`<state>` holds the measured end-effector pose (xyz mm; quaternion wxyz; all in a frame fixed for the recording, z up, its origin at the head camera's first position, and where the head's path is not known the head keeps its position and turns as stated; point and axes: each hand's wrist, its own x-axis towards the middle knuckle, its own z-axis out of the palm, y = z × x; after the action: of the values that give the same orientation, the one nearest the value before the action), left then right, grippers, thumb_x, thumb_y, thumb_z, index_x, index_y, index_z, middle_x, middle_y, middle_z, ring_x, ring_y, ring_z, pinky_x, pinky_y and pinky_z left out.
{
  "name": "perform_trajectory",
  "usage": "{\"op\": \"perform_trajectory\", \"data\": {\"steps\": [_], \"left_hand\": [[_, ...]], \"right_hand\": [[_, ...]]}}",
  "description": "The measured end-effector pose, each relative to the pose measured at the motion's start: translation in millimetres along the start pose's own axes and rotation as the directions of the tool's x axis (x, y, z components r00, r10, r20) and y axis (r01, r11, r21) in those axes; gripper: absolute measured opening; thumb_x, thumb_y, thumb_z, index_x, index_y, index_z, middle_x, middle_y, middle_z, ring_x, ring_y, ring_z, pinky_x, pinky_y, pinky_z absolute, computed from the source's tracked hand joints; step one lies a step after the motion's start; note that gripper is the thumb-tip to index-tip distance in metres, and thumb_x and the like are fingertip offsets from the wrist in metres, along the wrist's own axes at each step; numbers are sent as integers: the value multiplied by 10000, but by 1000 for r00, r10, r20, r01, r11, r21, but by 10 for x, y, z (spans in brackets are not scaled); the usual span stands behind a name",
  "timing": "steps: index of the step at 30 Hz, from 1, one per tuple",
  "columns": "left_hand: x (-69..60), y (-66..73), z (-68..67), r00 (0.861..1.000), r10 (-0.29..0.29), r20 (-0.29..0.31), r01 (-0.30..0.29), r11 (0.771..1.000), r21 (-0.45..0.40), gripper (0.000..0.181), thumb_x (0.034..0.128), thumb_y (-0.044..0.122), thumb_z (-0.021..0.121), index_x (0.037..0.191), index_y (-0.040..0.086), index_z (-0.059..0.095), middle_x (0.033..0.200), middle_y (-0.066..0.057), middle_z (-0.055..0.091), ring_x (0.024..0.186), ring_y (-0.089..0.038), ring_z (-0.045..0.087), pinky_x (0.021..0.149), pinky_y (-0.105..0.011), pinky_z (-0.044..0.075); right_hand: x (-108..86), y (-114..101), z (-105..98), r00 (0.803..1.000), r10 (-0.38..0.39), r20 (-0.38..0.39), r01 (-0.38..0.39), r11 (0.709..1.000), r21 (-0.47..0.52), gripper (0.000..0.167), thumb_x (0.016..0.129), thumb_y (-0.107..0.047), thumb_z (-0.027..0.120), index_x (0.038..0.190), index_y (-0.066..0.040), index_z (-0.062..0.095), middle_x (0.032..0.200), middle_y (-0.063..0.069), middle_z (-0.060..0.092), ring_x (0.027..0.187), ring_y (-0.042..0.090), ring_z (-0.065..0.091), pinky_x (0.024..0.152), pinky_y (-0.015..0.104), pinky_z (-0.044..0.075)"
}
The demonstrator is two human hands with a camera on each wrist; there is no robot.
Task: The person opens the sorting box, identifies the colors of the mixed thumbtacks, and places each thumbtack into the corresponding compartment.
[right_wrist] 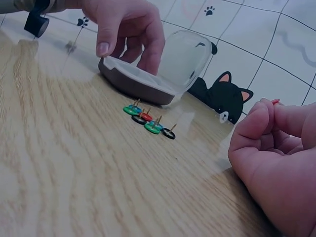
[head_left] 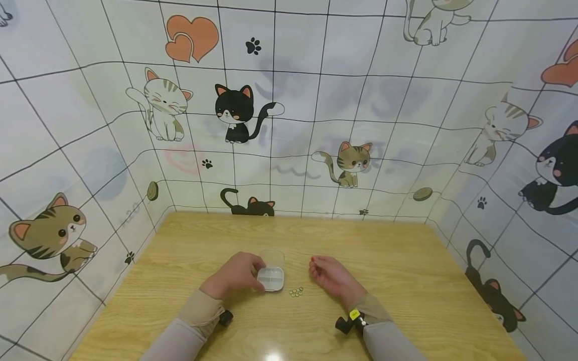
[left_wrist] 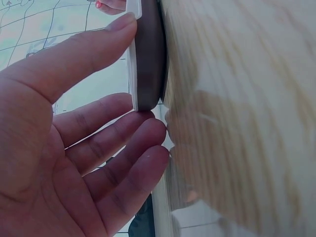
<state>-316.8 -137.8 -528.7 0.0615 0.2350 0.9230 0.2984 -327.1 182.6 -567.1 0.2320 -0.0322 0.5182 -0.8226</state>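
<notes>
A small pill box (head_left: 271, 279) with a white divided inside, a dark base (right_wrist: 133, 88) and a raised clear lid (right_wrist: 185, 59) sits on the table. My left hand (head_left: 239, 273) holds its left side, the thumb (left_wrist: 106, 47) at one edge and the fingers at another. To the right of the box, my right hand (head_left: 334, 278) pinches a red thumbtack (right_wrist: 275, 101) between thumb and forefinger; only its red edge shows. Between the hands lie several thumbtacks (head_left: 296, 292) with green, black, red and blue heads, points up in the right wrist view.
The wooden table (head_left: 384, 250) meets a cat-printed cloth (head_left: 298, 95) at the back and on both sides. Both wrists carry small black cameras; the right one (head_left: 345, 325) has a yellow tag.
</notes>
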Motion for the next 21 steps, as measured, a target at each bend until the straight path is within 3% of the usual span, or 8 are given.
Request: {"op": "perform_trajectory", "data": {"steps": [8, 21], "left_hand": [[8, -28, 10, 1000, -2, 0, 2, 1000, 2, 525, 661, 294, 994, 1110, 106, 796, 980, 38, 748, 846, -137, 580, 816, -360, 504], [4, -34, 7, 1000, 2, 3, -2, 1000, -16, 519, 653, 274, 1004, 1098, 107, 797, 973, 38, 747, 843, -134, 582, 818, -348, 503]], "right_hand": [[-11, -38, -13, 999, 24, 24, -27, 990, 138, 164, 1128, -31, 392, 1103, -3, 552, 947, 10, 623, 863, 89, 589, 814, 203, 521], [-23, -33, 8, 1000, 11, 4, -11, 997, 79, 143, 1120, -54, 436, 1135, 7, 565, 954, 2, 635, 867, 86, 591, 814, 197, 523]]}}
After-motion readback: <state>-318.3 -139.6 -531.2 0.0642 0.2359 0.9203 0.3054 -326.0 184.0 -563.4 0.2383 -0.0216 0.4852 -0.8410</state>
